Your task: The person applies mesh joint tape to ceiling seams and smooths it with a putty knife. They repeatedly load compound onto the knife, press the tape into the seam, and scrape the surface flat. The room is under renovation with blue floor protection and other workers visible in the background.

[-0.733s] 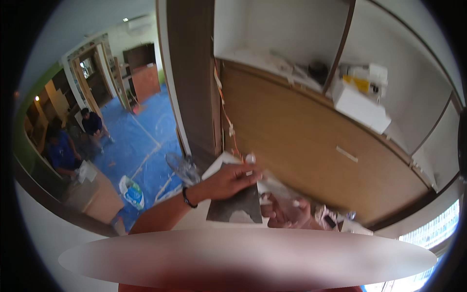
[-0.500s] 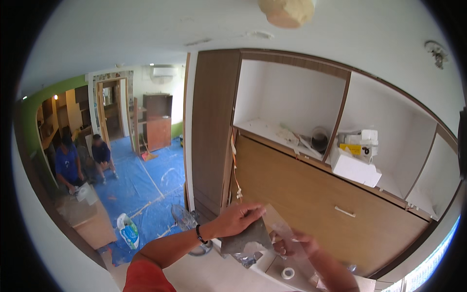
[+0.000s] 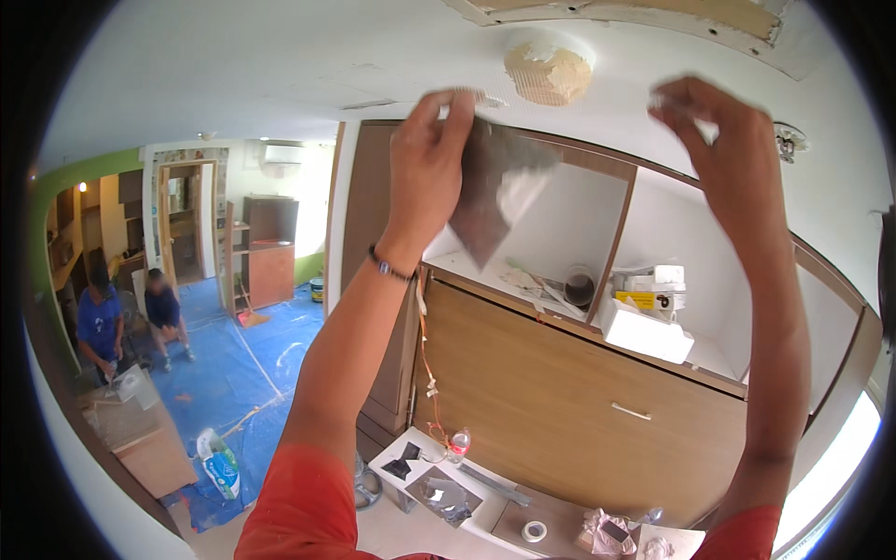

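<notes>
Both my hands are raised toward the ceiling. My left hand [image 3: 437, 154] is closed on a thin dark grey plate [image 3: 481, 201], which hangs corner-down with a pale patch on its face. It is smeared by motion. To the right, my right hand [image 3: 723, 121] is held up with thumb and fingers pinched together. A faint, finely ribbed see-through strip [image 3: 490, 99] seems to run from my left fingers toward the right hand; its far end is hard to make out. Between and beyond the hands sits a rough cream-coloured patch [image 3: 549, 73] on the white ceiling.
Below stands a white bench [image 3: 392, 464] with a tape roll [image 3: 534, 531], a bottle [image 3: 458, 445] and scraps. Behind it is a wooden cabinet [image 3: 560, 401] with boxes [image 3: 649, 313] on its shelf. Two people [image 3: 101, 322] are at the far left, near blue floor sheeting [image 3: 247, 373].
Both hands have risen from bench height to near the ceiling and moved apart. The grey plate came up with the left hand. My view has tilted upward a little.
</notes>
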Demonstrator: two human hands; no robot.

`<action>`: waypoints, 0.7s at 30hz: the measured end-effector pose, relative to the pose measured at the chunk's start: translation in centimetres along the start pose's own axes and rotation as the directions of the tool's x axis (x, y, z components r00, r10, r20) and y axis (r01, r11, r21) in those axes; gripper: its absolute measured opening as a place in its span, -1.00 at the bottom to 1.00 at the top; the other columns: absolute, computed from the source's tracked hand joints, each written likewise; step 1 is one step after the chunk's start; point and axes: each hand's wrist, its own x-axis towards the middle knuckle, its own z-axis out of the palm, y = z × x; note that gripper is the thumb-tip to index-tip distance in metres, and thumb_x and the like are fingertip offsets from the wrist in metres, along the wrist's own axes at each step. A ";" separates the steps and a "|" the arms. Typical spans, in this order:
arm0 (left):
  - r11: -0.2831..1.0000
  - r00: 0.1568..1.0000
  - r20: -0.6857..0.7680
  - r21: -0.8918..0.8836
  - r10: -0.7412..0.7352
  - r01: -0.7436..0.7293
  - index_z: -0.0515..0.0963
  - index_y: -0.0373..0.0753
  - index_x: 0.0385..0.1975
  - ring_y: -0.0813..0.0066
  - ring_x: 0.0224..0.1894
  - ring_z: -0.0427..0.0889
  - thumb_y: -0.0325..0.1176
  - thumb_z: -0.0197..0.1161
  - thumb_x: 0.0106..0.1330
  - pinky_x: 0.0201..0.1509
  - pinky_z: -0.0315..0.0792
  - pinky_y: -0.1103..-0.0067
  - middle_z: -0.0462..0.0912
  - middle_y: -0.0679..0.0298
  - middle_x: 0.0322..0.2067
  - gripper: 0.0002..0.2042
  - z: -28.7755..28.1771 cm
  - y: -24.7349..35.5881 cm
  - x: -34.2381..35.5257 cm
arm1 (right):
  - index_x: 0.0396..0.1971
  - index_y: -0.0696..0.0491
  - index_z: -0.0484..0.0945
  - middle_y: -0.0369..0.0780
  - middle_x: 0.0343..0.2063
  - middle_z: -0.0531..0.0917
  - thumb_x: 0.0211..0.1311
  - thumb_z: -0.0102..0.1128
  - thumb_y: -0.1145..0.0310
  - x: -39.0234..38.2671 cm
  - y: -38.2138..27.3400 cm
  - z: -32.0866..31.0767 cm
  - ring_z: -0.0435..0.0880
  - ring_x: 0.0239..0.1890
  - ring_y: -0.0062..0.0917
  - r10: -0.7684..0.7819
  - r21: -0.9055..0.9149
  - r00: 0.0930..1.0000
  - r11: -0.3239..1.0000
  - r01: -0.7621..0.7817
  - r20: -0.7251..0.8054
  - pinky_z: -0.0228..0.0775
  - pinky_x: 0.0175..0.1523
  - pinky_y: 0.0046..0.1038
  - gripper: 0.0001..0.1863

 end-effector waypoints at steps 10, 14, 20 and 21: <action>0.937 0.993 -0.118 -0.350 -0.020 -0.023 0.63 -0.35 -0.14 0.76 -0.52 0.25 -0.17 0.30 0.48 -0.45 0.19 0.66 0.51 0.48 -0.61 -0.70 5.4 -3.5 8.2 | -0.37 0.12 0.68 -0.08 -0.44 0.75 0.23 0.34 0.42 6.4 -2.8 -0.1 0.74 -0.33 -0.16 -0.230 -0.463 0.957 0.878 0.126 -0.177 0.58 -0.18 -0.24 -0.92; 0.946 0.987 -0.162 -0.322 -0.005 -0.048 0.65 -0.34 -0.09 0.77 -0.46 0.35 -0.16 0.34 0.46 -0.35 0.27 0.70 0.59 0.45 -0.52 -0.68 5.5 -4.5 9.6 | -0.38 0.12 0.66 -0.11 -0.37 0.76 0.18 0.40 0.43 5.7 -4.7 -0.3 0.76 -0.31 -0.21 -0.287 -0.616 0.934 0.782 0.099 -0.214 0.58 -0.19 -0.26 -0.90; 0.955 0.968 -0.219 -0.244 0.118 -0.171 0.66 -0.35 -0.08 0.77 -0.41 0.43 -0.16 0.35 0.45 -0.29 0.30 0.74 0.66 0.39 -0.45 -0.67 6.3 -4.7 9.7 | -0.36 0.12 0.66 -0.17 -0.36 0.76 0.09 0.47 0.46 4.9 -4.2 -1.6 0.78 -0.31 -0.31 -0.332 -0.589 0.879 0.805 0.075 -0.342 0.59 -0.18 -0.33 -0.85; 0.952 0.962 -0.232 -0.232 0.146 -0.201 0.66 -0.35 -0.09 0.76 -0.40 0.44 -0.16 0.35 0.45 -0.29 0.31 0.74 0.67 0.37 -0.44 -0.67 6.3 -4.8 9.8 | -0.35 0.11 0.66 -0.18 -0.36 0.75 0.08 0.48 0.47 4.9 -3.5 -1.8 0.78 -0.31 -0.33 -0.356 -0.593 0.859 0.801 0.078 -0.367 0.59 -0.18 -0.34 -0.84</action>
